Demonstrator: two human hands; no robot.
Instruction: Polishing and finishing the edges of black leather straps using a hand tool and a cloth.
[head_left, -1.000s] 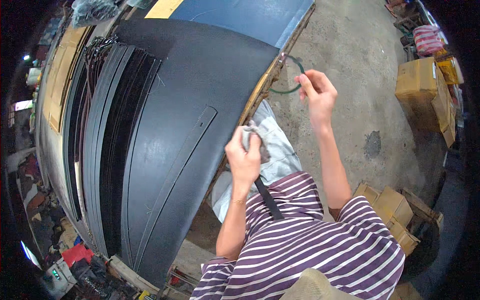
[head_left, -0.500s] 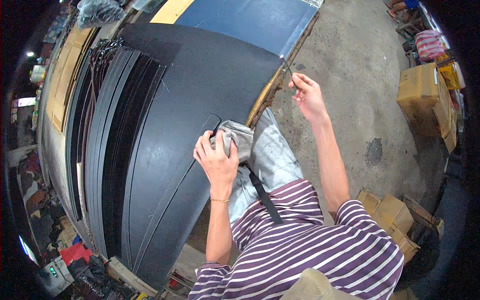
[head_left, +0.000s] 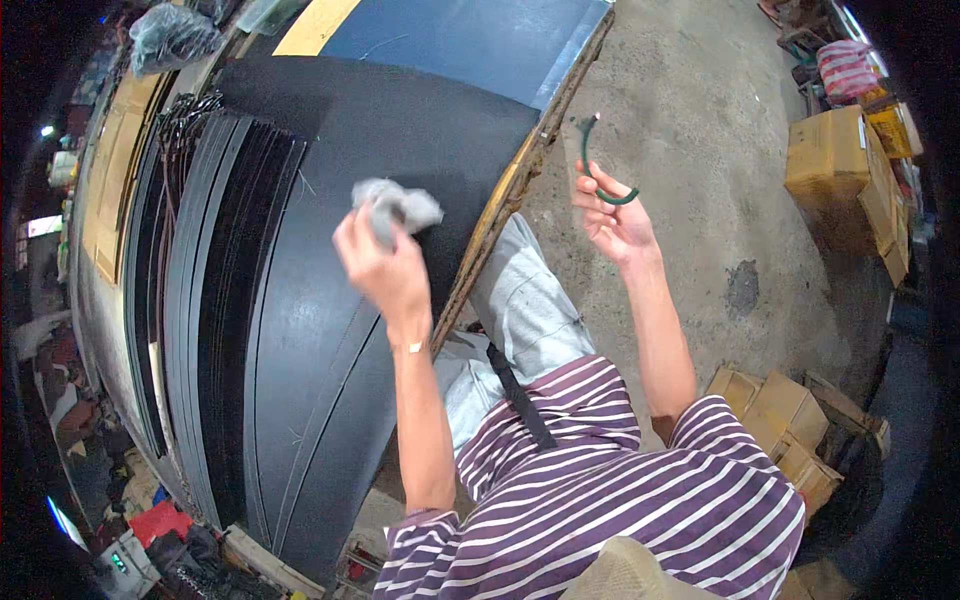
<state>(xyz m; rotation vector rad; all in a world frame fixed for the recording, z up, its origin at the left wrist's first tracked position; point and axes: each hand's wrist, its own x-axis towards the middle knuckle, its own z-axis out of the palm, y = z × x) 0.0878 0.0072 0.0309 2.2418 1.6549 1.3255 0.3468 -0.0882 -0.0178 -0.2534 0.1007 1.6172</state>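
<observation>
A black sheet (head_left: 440, 120) covers the left side, bearing stacked black straps (head_left: 215, 300); a blue sheet (head_left: 450, 40) lies far. Above it, the left hand (head_left: 385, 265), blurred, has its fingers curled round 1 grey cloth (head_left: 405, 207). Over the concrete floor (head_left: 720, 150) to the right, the right hand (head_left: 618, 222), fingers loosely bent, holds 1 curved green cord (head_left: 620, 200). Cardboard boxes (head_left: 825, 170) stand far right.

Two hands (head_left: 385, 270) (head_left: 622, 225) — one cord (head_left: 586, 146), probably one cloth (head_left: 418, 207)
</observation>
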